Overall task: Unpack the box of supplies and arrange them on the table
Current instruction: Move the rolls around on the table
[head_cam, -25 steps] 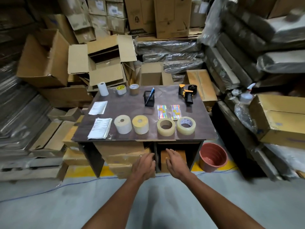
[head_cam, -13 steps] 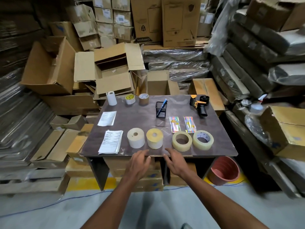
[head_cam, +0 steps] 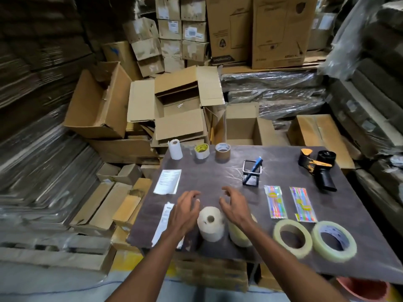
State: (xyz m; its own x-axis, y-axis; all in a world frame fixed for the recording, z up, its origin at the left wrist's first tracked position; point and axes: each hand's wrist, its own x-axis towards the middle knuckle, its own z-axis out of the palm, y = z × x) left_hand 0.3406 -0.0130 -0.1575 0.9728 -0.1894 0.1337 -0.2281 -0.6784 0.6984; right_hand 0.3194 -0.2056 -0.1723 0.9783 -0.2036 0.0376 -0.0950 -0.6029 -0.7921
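Note:
On the dark table [head_cam: 218, 175] supplies lie in rows. A white label roll [head_cam: 211, 224] stands near the front edge, a yellow roll [head_cam: 238, 235] to its right, partly hidden by my right wrist. My left hand [head_cam: 185, 211] and my right hand [head_cam: 234, 205] hover over the table on either side of the white roll, fingers loosely curled, holding nothing. Two clear tape rolls [head_cam: 292, 237] [head_cam: 333, 240] lie at the front right. Two packets of coloured pens [head_cam: 275, 204] [head_cam: 302, 203], a mesh pen holder [head_cam: 251, 176] and a tape dispenser [head_cam: 318, 167] sit further back.
At the table's far left edge stand a white paper roll [head_cam: 175, 149], a yellow tape roll [head_cam: 201, 151] and a brown tape roll [head_cam: 222, 151]. Paper sheets [head_cam: 167, 182] [head_cam: 163, 225] lie at the left. Open cardboard boxes [head_cam: 181, 110] pile behind. A red bucket [head_cam: 366, 288] sits below right.
Both hands have risen from below the table's front edge and reached forward over the tabletop, now flanking the white roll. The camera has moved closer to the table.

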